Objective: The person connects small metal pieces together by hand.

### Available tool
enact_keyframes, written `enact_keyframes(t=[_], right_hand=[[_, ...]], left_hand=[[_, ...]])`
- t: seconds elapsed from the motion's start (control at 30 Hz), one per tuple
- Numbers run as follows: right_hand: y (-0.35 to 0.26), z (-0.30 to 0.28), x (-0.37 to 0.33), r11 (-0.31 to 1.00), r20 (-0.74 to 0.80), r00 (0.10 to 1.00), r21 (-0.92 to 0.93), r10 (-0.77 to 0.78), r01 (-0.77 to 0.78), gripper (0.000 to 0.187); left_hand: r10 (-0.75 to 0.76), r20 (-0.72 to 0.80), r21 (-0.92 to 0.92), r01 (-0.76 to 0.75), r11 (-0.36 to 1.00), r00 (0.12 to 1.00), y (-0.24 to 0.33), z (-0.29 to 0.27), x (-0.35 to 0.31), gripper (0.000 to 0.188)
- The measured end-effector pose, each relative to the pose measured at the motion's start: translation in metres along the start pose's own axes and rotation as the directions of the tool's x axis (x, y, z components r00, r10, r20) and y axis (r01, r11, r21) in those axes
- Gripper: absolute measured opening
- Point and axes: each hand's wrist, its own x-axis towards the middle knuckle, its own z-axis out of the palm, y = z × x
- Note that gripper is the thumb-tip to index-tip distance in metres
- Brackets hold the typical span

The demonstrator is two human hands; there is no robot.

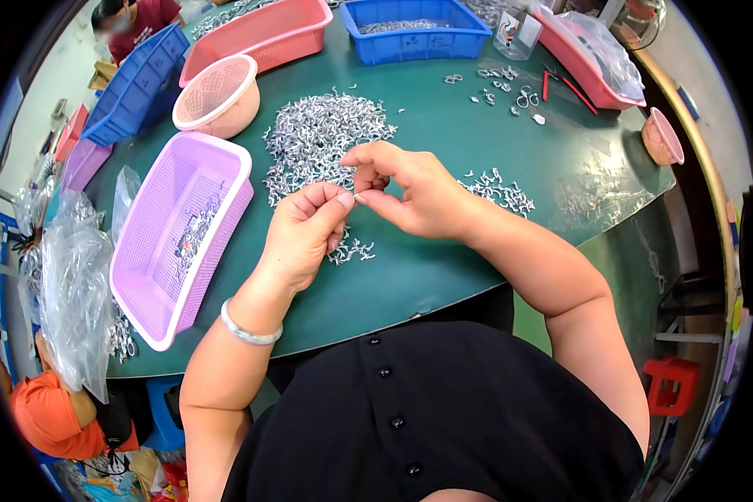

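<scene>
Over the green table, my left hand (304,224) is closed in a pinch, thumb against the fingers. My right hand (418,192) meets it at the fingertips, its thumb close to the left thumb and its index finger arched above. Something tiny sits between the fingertips, too small to make out. Just beyond the hands spreads a large pile of small grey curved metal pieces (326,125). A smaller cluster of such pieces (353,251) lies below my left hand, and another small heap (502,192) lies beside my right wrist.
A purple basket (134,259) with some pieces stands at left, near a pink round basket (241,109). Red and blue bins (414,48) line the far side. Red-handled pliers (546,86) and loose metal parts lie at far right. Co-workers sit at left.
</scene>
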Motion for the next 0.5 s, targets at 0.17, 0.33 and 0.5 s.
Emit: enact_keyframes(t=[0.17, 0.33, 0.5], right_hand=[[0.005, -0.001, 0.001, 0.997, 0.010, 1.000, 0.074, 0.003, -0.004, 0.031], [0.008, -0.002, -0.001, 0.997, 0.009, 0.999, 0.062, 0.038, -0.039, 0.023], [0.009, -0.003, -0.002, 0.998, 0.044, 0.997, 0.021, 0.066, -0.067, 0.017]], left_hand=[[0.006, 0.011, -0.056, -0.006, 0.998, 1.000, -0.002, -0.006, 0.000, 0.011], [-0.060, 0.087, -0.186, 0.076, 0.980, 0.994, 0.000, -0.010, 0.001, 0.012], [-0.096, 0.142, -0.271, 0.131, 0.954, 0.985, 0.001, -0.014, 0.002, 0.011]])
